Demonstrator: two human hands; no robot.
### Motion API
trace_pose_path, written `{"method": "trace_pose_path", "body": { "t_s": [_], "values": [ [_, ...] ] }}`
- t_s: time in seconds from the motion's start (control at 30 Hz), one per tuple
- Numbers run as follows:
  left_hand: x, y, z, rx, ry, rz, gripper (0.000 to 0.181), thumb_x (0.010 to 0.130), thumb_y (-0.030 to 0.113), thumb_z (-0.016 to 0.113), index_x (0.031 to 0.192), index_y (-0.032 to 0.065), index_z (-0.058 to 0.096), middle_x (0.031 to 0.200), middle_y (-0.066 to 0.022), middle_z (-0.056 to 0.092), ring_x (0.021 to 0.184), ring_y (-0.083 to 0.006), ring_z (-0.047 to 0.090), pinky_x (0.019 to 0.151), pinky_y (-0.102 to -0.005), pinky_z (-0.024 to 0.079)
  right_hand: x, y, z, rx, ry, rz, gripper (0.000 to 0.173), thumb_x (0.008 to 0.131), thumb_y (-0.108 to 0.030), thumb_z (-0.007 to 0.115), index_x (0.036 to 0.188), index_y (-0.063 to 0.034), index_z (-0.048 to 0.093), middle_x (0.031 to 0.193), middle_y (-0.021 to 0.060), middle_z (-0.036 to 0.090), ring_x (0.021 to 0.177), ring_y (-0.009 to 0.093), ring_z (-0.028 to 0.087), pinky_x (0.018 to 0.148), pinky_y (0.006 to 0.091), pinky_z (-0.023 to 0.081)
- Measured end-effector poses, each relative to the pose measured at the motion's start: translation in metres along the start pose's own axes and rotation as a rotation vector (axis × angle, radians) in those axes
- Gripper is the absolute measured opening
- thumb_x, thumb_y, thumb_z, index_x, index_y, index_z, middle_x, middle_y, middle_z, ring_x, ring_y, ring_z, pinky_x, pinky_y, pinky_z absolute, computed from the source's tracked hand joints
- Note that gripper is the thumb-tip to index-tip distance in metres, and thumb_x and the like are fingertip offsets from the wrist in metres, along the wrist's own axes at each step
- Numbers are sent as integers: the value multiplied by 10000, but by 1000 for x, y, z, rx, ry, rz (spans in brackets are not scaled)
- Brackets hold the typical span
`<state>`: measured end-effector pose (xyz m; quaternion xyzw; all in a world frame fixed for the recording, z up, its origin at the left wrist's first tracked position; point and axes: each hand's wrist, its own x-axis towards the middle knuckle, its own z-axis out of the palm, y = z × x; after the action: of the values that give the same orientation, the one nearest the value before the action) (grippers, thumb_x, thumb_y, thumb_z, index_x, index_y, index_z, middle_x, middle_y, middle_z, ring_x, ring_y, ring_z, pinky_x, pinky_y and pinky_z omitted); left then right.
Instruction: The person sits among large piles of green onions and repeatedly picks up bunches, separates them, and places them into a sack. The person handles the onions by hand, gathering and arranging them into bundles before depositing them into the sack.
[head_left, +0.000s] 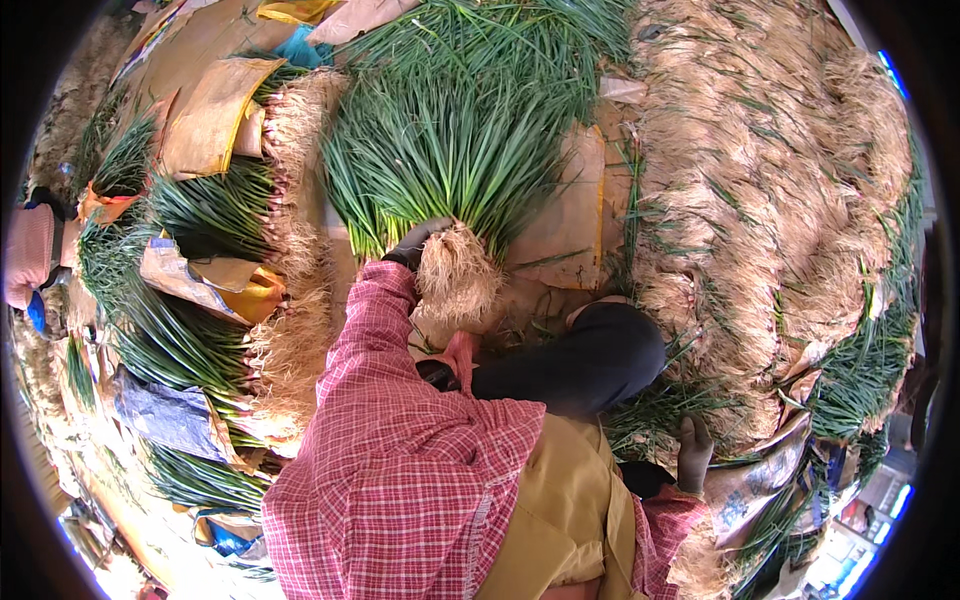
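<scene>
My left hand (420, 241), in a dark glove, grips a bunch of green onions (459, 266) near its base. Pale, tangled roots hang toward me, and the green leaves fan out away from me. More green onion stalks (367, 232) stand just left of that hand, partly behind it. Low on the right, beside my bent leg (577, 360), is my right hand (696, 450), gloved as well. Its fingers point upward near some loose green leaves (660, 412) and roots. I see nothing in it, but how far its fingers are closed is unclear.
A long row of bundled green onions (289, 300) lies on the left, with sacking pieces (217, 112) between bundles. A large root-covered heap (750, 187) fills the right. Sheets of sacking (562, 202) cover the ground ahead. Part of another person (30, 247) shows at far left.
</scene>
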<state>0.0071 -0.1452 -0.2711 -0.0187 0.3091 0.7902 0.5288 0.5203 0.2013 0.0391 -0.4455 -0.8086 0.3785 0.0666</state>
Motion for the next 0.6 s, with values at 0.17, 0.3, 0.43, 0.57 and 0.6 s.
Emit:
{"method": "trace_pose_path", "body": {
  "t_s": [0.17,0.3,0.43,0.57,0.6],
  "values": [
    [-17,8,-30,513,778,226,455,885,215,717,1232,-53,593,1058,-130,699,993,-240,658,878,-344,526,21,1,21,101,-40,23,322,1009,-229,615,1189,35,658,862,17,652,742,106,574,692,264,484],
    [-44,30,73,635,1141,89,949,761,253,802,1491,-75,291,1404,-264,488,1259,-367,532,1067,-418,440,20,9,36,35,-63,6,318,1006,-239,616,1161,33,670,851,16,649,762,102,567,697,267,479],
    [-30,25,93,767,1390,203,1030,746,293,812,1514,-78,236,1464,-283,411,1317,-375,477,1101,-371,398,19,2,40,24,-85,18,266,995,-199,620,1128,24,681,868,15,650,767,103,560,698,265,478],
    [-38,45,137,1003,1321,-13,1141,741,478,743,1573,-9,133,1593,-291,231,1429,-435,346,1179,-486,289,14,4,38,20,-96,47,248,985,-174,620,1112,27,687,880,13,654,765,98,563,693,271,487],
    [-35,47,143,1068,1322,-45,1154,743,521,724,1575,-8,123,1602,-293,207,1458,-433,294,1188,-531,241,13,11,38,22,-98,58,243,981,-169,615,1103,28,688,868,15,652,754,100,560,688,274,483]
  ]
}}
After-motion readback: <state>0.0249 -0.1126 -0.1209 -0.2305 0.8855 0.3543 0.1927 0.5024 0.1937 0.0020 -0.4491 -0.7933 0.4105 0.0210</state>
